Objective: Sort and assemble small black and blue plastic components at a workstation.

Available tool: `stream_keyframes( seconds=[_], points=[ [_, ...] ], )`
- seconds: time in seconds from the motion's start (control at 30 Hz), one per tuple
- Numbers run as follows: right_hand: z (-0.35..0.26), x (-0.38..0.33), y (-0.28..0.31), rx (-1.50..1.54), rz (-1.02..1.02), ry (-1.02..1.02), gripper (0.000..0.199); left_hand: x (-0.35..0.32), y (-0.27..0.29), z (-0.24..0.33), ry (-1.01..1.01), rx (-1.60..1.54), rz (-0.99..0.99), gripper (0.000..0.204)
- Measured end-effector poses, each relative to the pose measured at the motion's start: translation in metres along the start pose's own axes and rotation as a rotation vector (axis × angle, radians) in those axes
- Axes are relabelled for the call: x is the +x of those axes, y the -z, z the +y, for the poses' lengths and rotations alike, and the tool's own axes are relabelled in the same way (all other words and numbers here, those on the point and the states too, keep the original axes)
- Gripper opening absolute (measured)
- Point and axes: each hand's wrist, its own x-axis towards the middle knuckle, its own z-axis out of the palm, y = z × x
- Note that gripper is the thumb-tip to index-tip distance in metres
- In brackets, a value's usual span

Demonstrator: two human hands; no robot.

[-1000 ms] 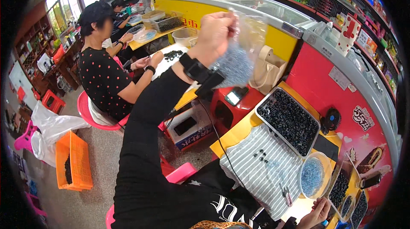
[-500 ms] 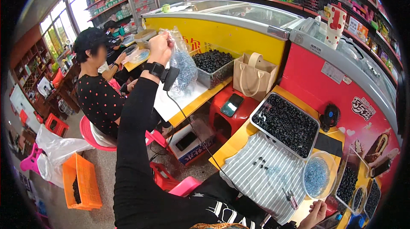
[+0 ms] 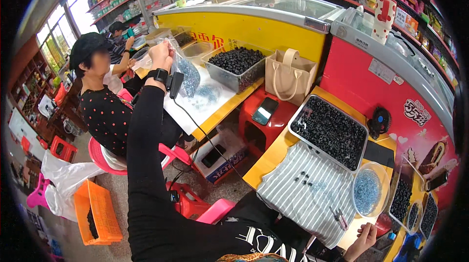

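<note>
My left hand (image 3: 161,56), arm stretched forward, is closed round the gathered top of a clear plastic bag (image 3: 188,75). Small blue-grey pieces fill the bag's lower part, which hangs over a white sheet (image 3: 191,115) on the far table. Similar pieces lie loose in a heap (image 3: 207,93) beside it. My right hand (image 3: 361,240) is low at the near right, below a clear round tub (image 3: 383,184) of small blue pieces. Its fingers are loosely bent, with nothing visible in them. Tweezers or small snips (image 3: 339,218) lie on a striped cloth (image 3: 278,186), with several black parts (image 3: 304,178).
A metal tray (image 3: 337,164) of black rings sits behind the cloth. A clear bin (image 3: 244,79) of black parts stands on the far table. Between the tables are a red stool (image 3: 254,135) with a phone and a beige bag (image 3: 288,79). A co-worker (image 3: 105,101) sits at left.
My left hand has carried the bag left and slightly up in view, uncovering the loose heap on the white sheet. My right hand stays near the tub. The whole view has shifted slightly.
</note>
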Motion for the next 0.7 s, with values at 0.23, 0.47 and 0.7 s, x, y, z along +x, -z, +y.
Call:
stream_keyframes(
  seconds=[0.23,0.47,0.7],
  points=[
    [0.042,0.007,-0.002,0.017,-0.071,0.006,0.016,0.027,0.032,-0.006,-0.014,0.052,-0.019,0.015],
    [0.036,-0.004,-0.007,-0.001,-0.006,-0.007,0.018,0.043,0.063,0.045,0.248,0.242,-1.13,0.041],
    [0.04,-0.009,-0.001,0.011,-0.021,-0.006,0.016,0.066,0.072,0.059,0.21,0.541,-0.844,0.018]
  ],
)
